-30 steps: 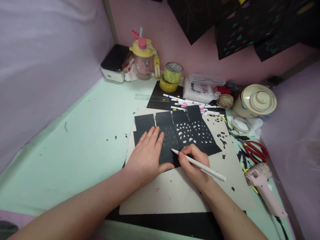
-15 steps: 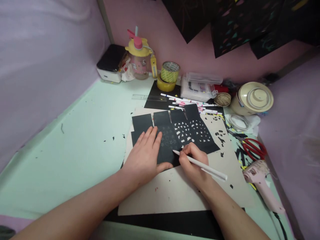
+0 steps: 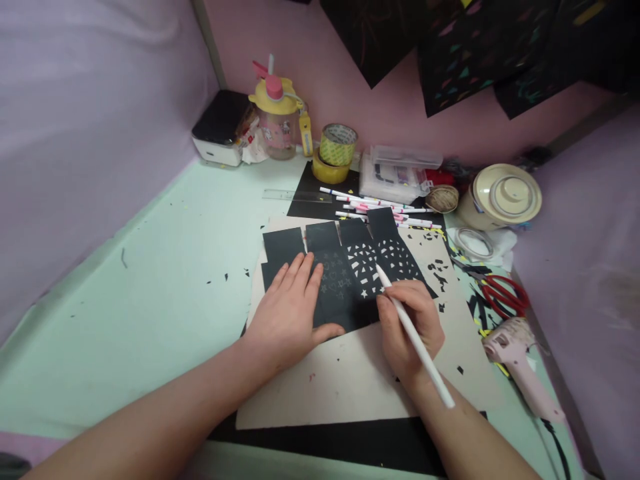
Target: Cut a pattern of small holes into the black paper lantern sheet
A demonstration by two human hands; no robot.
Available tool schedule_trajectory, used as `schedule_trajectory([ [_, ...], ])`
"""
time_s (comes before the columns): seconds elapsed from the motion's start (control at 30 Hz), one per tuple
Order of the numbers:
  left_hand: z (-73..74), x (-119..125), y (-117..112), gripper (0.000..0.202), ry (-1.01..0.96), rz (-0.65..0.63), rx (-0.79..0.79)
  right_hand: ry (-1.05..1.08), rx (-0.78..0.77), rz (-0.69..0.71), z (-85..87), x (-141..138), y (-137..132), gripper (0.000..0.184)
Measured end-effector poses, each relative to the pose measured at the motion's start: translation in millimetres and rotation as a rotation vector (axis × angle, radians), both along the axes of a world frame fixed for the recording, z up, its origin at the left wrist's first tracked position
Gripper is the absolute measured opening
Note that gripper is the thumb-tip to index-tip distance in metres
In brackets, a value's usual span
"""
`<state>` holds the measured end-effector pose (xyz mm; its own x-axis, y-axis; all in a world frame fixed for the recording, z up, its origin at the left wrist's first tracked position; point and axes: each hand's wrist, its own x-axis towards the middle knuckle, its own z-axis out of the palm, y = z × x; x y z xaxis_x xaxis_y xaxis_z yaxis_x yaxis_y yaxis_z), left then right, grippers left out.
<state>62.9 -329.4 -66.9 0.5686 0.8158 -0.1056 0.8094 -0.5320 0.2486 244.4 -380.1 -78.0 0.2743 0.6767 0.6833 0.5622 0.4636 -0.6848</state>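
Note:
My left hand (image 3: 290,307) lies flat with fingers stretched over the left part of a black sheet of card (image 3: 340,313). The card has tabs along its far edge. Small triangles, stars and other shapes are cut out of its right half, and faint outlines of stars and hearts are drawn beside my left fingertips. My right hand (image 3: 413,320) grips a white pen (image 3: 417,343), its tip pointing at the cut-out part. Whether the tip touches the card I cannot tell. Under the card lies a pale board (image 3: 310,400).
Several white markers (image 3: 380,203) lie behind the card, near a clear plastic box (image 3: 393,177). Tape rolls (image 3: 333,167) and a drink bottle (image 3: 279,123) stand further back. To the right are red-handled scissors (image 3: 505,297), a pink glue gun (image 3: 525,373), a lidded jar (image 3: 505,193) and black scraps.
My right hand has moved right and lifted the pen from beside the drawn outlines over to the cut-out shapes, uncovering a star-shaped hole. My left hand has stayed in place.

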Motion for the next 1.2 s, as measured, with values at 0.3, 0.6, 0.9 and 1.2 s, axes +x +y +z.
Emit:
schedule_trajectory([
  [0.3,0.4,4,-6,0.101,-0.032,-0.08,-0.017,-0.012,-0.127,0.194,3.3,-3,-11,0.017],
  [0.6,-1.2,4,-7,0.099,-0.035,-0.045,0.021,-0.054,-0.008,0.15,5.1,-3,-9,0.026],
  [0.9,-2.2,4,-7,0.087,-0.062,-0.027,0.04,-0.083,-0.001,0.033,4.5,-1,-6,0.03],
  [1.2,-3.8,5,-7,0.088,-0.058,-0.092,0.024,-0.012,-0.412,0.219,-3.1,-4,-4,0.011],
])
